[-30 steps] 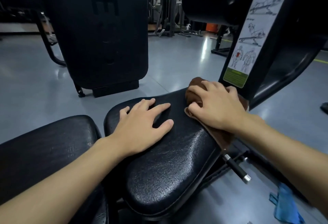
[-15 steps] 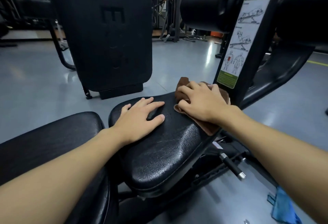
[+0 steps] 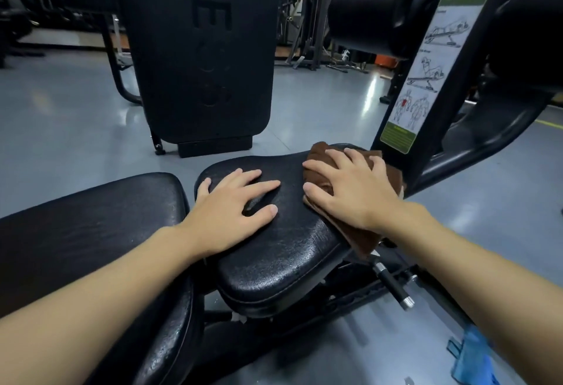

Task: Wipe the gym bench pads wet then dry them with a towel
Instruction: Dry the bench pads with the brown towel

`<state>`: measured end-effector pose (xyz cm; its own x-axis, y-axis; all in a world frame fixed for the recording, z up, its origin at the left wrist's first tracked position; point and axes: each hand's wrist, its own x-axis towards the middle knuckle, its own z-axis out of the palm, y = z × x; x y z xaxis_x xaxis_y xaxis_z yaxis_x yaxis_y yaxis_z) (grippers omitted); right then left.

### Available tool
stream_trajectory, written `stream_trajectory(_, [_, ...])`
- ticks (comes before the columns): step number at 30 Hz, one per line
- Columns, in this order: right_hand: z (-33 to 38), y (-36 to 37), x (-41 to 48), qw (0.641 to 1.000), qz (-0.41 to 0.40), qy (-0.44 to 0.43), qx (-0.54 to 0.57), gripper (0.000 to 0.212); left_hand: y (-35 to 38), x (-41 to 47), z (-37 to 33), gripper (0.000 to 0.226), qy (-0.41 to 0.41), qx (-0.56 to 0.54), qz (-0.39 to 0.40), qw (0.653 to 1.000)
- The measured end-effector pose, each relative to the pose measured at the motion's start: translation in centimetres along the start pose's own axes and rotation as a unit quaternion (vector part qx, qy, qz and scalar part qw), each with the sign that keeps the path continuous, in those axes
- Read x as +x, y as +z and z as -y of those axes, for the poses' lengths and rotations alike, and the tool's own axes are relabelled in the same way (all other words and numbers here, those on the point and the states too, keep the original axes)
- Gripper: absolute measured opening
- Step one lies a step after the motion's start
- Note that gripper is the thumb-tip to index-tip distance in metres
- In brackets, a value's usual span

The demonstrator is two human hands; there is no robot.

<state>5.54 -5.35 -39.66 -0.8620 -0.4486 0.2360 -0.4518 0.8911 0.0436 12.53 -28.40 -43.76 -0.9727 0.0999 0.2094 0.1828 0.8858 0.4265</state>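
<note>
The seat pad [image 3: 274, 250] was a rounded, tapering cushion of black vinyl, glossy and finely cracked across its top, with a piped seam running round its lower edge. The left hand [image 3: 231, 211] lay flat on its near-left part, fingers spread apart and straight, palm down on the bare vinyl. The right hand [image 3: 350, 192] pressed flat on a brown towel [image 3: 361, 236], fingers fanned apart and holding nothing in a grip. The towel was soft, ribbed terry, folded thick; it sat on the pad's far right edge, one end bunched beyond the fingertips and the other draped over the side below the wrist. Just left of the seat lay a broader back pad [image 3: 91, 226] of the same grainy black vinyl (duller, less reflective). A fat cylindrical roller pad [image 3: 374, 3] hung above right, beside a white and green instruction placard [image 3: 432, 73]. Below the seat a black pin with a metal tip [image 3: 393, 288] jutted out, and a crumpled blue cloth [image 3: 475, 360] lay on the smooth grey floor [image 3: 61, 116].
</note>
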Motion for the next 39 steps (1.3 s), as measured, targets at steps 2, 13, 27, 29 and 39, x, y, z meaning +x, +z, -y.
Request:
stream_trajectory(2, [0.1,0.0,2.5,1.0,0.024,0.003,-0.012,0.056,0.2,0.1,0.1,0.065,0.002,-0.006,-0.008,1.0])
stream_trajectory(13, [1.3,0.1,8.2,0.998,0.053,0.015,-0.014,0.05,0.1,-0.1,0.6,0.059,0.005,-0.016,-0.02,1.0])
stream_trajectory(27, [1.1,-0.5,-6.0,0.996,-0.017,-0.082,0.017,0.067,-1.6,-1.7,1.0,0.059,-0.008,0.048,-0.007,0.999])
stream_trajectory(29, [0.9,-0.3,-5.5,0.997,-0.003,-0.074,0.014,0.068,-1.7,-2.8,2.3,0.061,-0.003,0.059,0.0,0.998])
stream_trajectory(39, [3.6,0.6,7.1,0.996,0.08,-0.036,-0.017,0.056,-0.9,-2.9,3.6,0.062,0.007,0.046,0.001,0.999])
